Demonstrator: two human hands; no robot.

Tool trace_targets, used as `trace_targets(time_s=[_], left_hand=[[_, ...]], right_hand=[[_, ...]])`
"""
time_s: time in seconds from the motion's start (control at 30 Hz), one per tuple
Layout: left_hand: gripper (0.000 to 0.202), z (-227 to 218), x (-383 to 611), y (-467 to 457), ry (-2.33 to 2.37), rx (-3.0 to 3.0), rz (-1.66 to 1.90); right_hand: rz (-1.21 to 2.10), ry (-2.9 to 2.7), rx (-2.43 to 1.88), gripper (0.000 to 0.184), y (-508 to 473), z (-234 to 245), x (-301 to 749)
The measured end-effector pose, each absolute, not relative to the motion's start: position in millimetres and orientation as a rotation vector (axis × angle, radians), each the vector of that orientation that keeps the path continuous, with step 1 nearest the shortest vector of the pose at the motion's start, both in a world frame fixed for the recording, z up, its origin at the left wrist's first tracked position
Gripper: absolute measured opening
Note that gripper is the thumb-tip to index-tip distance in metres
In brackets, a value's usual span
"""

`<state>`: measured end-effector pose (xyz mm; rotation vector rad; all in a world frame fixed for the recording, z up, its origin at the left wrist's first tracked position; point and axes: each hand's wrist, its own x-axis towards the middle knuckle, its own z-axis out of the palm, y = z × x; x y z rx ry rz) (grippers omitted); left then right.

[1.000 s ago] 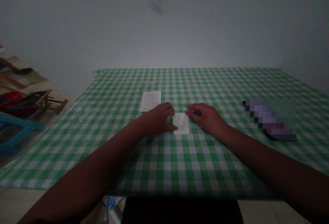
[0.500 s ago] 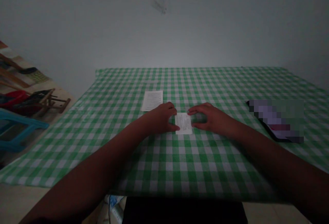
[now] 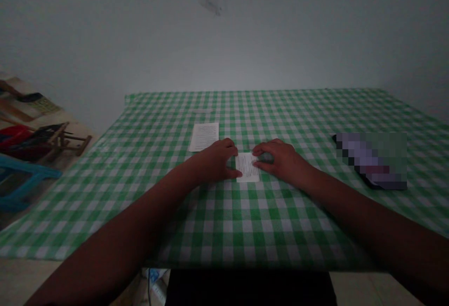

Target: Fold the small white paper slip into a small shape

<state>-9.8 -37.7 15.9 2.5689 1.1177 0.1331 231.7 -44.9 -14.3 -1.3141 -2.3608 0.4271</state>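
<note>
Here, left hand (image 3: 215,161), right hand (image 3: 280,162) open, touching a paper slip (image 3: 247,167), arms (image 3: 115,236) outstretched

Matt paper slip (image 3: 247,167), gingham cloth (image 3: 245,231) w/ matt finish, smooth blue plastic stool (image 3: 28,171)

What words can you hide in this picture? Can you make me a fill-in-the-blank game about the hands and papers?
1. The left hand and right hand both touch a white paper slip lying on a green-and-white checked ____.
2. A second paper slip lies farther away, beyond the ____ hand.
3. The plastic stool on the floor is ____.

Missing words: tablecloth; left; blue.
</note>
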Motion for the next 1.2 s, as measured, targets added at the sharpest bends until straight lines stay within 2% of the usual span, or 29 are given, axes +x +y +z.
trace_targets(time_s=[0.23,0.27,0.33,0.43,0.57,0.7,1.03,1.13,1.2], left_hand=[[0.048,17,-10,-39,1.130,2.565,0.143],[0.048,17,-9,-39,1.131,2.563,0.141],[0.048,17,-9,-39,1.130,2.557,0.139],[0.048,17,-9,-39,1.126,2.558,0.136],[0.049,16,-10,-39,1.133,2.569,0.132],[0.048,17,-10,-39,1.126,2.578,0.130],[0.048,16,-11,-39,1.125,2.564,0.148],[0.049,15,-11,-38,1.122,2.574,0.149],[0.050,14,-11,-38,1.123,2.575,0.146]], right_hand=[[0.519,-2.568,-1.224,0.068,-55,-5,251],[0.531,-2.568,-1.209,0.070,-56,-5,253],[0.532,-2.524,-1.179,0.058,-55,-6,252],[0.483,-2.375,-1.192,0.023,-49,-12,244],[0.385,-2.314,-1.251,0.012,-42,-18,233],[0.374,-2.385,-1.267,0.018,-43,-18,235],[0.352,-2.559,-1.305,0.055,-63,-1,243],[0.306,-2.564,-1.289,0.060,-67,-1,242],[0.278,-2.549,-1.294,0.057,-68,-3,241]])
